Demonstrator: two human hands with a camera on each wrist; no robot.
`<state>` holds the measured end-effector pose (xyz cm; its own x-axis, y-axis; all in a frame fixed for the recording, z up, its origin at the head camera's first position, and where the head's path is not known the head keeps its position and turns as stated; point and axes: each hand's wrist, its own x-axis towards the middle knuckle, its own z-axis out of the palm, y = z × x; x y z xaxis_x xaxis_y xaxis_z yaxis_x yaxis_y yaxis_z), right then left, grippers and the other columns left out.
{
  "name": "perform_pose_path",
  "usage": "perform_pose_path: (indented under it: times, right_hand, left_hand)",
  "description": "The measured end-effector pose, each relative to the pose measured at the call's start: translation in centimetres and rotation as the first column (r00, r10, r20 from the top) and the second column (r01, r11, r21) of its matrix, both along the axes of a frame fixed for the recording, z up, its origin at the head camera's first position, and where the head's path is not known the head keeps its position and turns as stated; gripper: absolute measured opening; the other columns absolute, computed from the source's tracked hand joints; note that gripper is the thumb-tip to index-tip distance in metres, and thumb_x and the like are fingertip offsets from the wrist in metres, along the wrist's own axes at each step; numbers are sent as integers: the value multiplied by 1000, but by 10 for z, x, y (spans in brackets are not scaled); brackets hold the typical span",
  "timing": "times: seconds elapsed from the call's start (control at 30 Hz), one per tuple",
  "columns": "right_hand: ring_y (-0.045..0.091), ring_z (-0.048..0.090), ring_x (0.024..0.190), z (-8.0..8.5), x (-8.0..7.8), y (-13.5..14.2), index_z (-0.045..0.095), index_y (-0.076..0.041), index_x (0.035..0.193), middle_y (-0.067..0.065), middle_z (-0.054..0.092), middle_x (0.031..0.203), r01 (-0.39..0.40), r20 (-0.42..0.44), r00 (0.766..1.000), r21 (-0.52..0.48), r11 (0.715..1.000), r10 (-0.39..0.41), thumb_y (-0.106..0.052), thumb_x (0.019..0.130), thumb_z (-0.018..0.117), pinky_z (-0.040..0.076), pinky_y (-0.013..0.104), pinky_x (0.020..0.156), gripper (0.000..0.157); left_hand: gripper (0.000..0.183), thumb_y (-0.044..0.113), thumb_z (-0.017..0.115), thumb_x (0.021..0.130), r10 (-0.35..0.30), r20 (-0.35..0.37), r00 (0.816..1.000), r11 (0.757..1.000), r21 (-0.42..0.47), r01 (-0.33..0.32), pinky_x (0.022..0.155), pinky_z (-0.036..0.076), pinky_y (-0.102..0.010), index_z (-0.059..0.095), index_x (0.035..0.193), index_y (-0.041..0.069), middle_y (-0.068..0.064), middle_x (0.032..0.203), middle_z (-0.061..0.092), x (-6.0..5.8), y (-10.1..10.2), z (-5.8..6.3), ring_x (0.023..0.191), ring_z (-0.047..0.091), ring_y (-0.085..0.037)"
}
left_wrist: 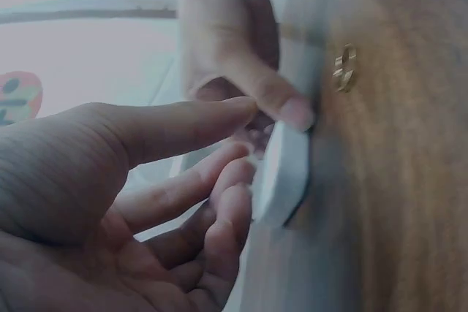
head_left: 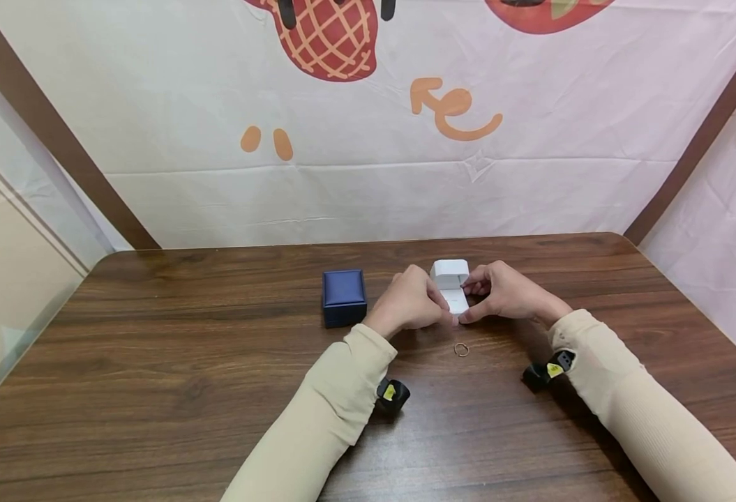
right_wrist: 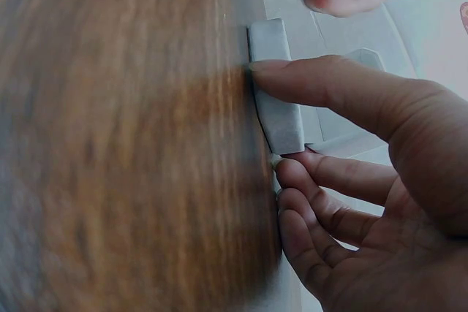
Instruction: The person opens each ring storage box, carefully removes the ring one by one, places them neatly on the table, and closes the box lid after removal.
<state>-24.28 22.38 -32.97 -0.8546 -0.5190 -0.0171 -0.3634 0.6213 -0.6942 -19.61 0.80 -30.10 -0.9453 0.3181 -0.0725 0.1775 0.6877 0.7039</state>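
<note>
A small white ring box [head_left: 450,269] stands on the table with its lid raised, showing a pale inside. My right hand [head_left: 507,292] holds it from the right. In the right wrist view, the thumb presses the box's front edge [right_wrist: 284,118] while the other fingers bend against its side. My left hand [head_left: 409,298] is at the box's left side, its thumb stretched out and its fingers loosely bent, holding nothing visible. A thin gold ring [left_wrist: 345,69] lies on the table just in front of the box.
A closed dark blue box [head_left: 344,300] stands left of the white one. The brown wooden table [head_left: 173,362] ends at a white printed cloth [head_left: 368,195] behind it. Both wrists carry black camera mounts [head_left: 393,396].
</note>
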Motion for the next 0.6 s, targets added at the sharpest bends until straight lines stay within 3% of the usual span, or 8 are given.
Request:
perform_pose_path:
  times: [0.17, 0.27, 0.43, 0.6]
  right_hand:
    - [19, 60, 84, 0, -1, 0, 72, 1, 100, 6, 69, 91, 3, 0, 1000, 5, 1000, -3, -15, 71, 93, 48, 26, 74, 40]
    - [19, 59, 84, 0, 0, 0, 72, 1, 100, 6, 69, 91, 0, -1, 1000, 3, 1000, 0, -15, 71, 93, 48, 26, 74, 39]
    - [20, 59, 84, 2, 2, -1, 72, 2, 101, 7, 69, 91, 4, 8, 1000, -4, 1000, -4, -14, 71, 93, 47, 26, 74, 40]
    - [21, 58, 85, 5, 4, -2, 71, 3, 102, 7, 69, 92, 18, 14, 1000, -7, 1000, -18, -14, 70, 93, 47, 25, 74, 42]
  left_hand:
    - [15, 31, 91, 77, 123, -30, 992, 990, 67, -121, 78, 47, -32, 82, 79, 20, 7, 96, 71, -3, -6, 7, 100, 55, -22]
    - [20, 34, 89, 78, 172, -65, 983, 980, 110, -164, 75, 48, -32, 82, 85, 17, 4, 94, 72, -3, -8, 9, 97, 58, -22]
    - [32, 39, 86, 81, 229, -118, 966, 963, 172, -207, 68, 49, -28, 81, 94, 10, 0, 83, 73, -5, -7, 4, 85, 64, -17]
    - [41, 42, 83, 84, 287, -81, 955, 935, 240, -260, 76, 53, -32, 78, 103, 6, -3, 92, 74, -9, -3, -3, 91, 67, -19]
